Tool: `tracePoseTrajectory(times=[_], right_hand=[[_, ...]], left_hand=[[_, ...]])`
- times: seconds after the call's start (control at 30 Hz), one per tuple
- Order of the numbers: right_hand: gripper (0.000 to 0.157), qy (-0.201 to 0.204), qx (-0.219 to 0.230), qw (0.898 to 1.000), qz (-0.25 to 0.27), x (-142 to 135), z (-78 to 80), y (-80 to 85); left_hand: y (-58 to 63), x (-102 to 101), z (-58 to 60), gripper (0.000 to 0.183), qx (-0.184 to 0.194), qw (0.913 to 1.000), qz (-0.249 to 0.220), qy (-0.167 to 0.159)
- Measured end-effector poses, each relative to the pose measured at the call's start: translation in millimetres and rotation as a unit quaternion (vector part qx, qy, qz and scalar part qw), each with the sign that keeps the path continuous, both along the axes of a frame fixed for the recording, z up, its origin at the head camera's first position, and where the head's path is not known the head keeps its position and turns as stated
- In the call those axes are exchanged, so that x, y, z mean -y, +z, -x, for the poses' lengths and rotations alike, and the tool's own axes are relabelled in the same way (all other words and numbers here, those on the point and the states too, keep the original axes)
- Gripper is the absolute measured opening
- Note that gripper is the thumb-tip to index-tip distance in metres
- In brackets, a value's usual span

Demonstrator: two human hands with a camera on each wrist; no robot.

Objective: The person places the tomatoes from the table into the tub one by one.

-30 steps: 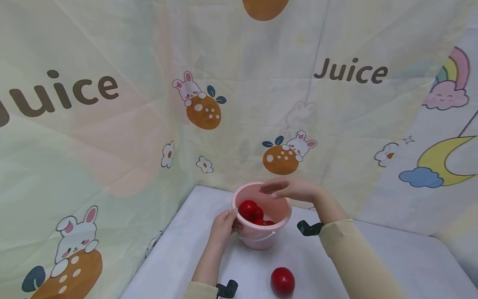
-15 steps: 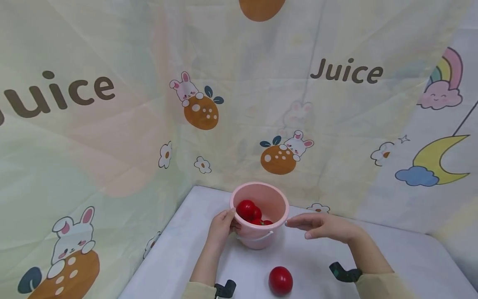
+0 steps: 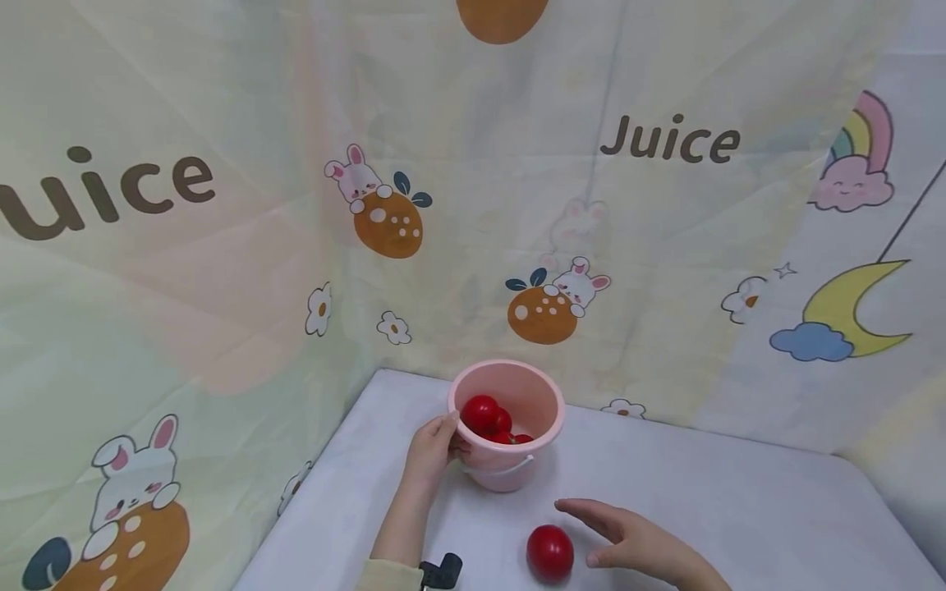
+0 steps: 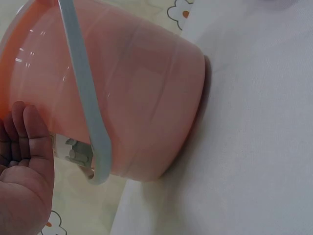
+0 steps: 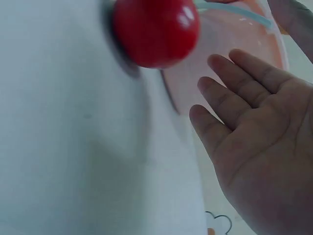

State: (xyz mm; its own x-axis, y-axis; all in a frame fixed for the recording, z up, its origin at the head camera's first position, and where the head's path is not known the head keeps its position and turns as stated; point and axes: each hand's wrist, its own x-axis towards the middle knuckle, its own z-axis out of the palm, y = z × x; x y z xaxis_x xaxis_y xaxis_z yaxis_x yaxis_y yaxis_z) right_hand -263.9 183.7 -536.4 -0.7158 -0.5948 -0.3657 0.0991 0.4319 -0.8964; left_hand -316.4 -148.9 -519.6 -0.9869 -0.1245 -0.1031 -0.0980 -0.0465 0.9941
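A pink bucket (image 3: pixel 488 458) stands upright on the white table, several red tomatoes (image 3: pixel 480 414) inside it. My left hand (image 3: pixel 431 447) grips its left rim, thumb at the rim and fingers against the outer wall; the left wrist view shows the curled fingers of that hand (image 4: pixel 24 171) beside the bucket wall (image 4: pixel 146 93). One more tomato (image 3: pixel 550 554) lies on the table in front of the bucket. Just right of it, my right hand (image 3: pixel 639 543) hovers with fingers spread and holds nothing. In the right wrist view, a gap separates the fingertips from that tomato (image 5: pixel 156 29).
A pale handle (image 4: pixel 85 83) hangs down the bucket's side. The white table (image 3: pixel 709 484) extends to the right. Printed cloth (image 3: pixel 458 205) with rabbits and lettering rises behind and to the left of the table.
My right hand has moved from over the bucket, out to the right and down beside the loose tomato. My left hand keeps its grip on the rim. The view has shifted slightly.
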Motion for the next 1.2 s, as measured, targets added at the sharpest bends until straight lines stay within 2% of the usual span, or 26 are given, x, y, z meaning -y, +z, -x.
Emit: tracePoseTrajectory(times=[0.17,0.33,0.6,0.93,1.2], right_hand=[[0.073,-0.04,0.035,0.998,-0.013,6.8,-9.5,-17.8],[0.082,-0.072,0.068,0.995,0.01,10.8,-14.9,-34.4],[0.09,-0.08,0.032,0.996,-0.018,16.7,-10.4,-41.1],[0.088,-0.088,0.028,0.995,-0.025,20.3,-10.2,-42.8],[0.087,-0.087,-0.001,0.995,-0.053,24.2,-10.0,-44.1]], left_hand=[[-1.5,1.8,0.9,0.045,0.002,1.0,0.001,0.001],[-4.5,0.9,0.5,0.044,0.005,1.0,0.003,0.001],[-3.8,1.4,-1.3,0.046,0.001,1.0,0.002,0.0],[1.6,-0.4,-3.7,0.048,0.0,1.0,0.001,-0.002],[-2.5,0.0,0.2,0.046,-0.005,1.0,0.002,0.004]])
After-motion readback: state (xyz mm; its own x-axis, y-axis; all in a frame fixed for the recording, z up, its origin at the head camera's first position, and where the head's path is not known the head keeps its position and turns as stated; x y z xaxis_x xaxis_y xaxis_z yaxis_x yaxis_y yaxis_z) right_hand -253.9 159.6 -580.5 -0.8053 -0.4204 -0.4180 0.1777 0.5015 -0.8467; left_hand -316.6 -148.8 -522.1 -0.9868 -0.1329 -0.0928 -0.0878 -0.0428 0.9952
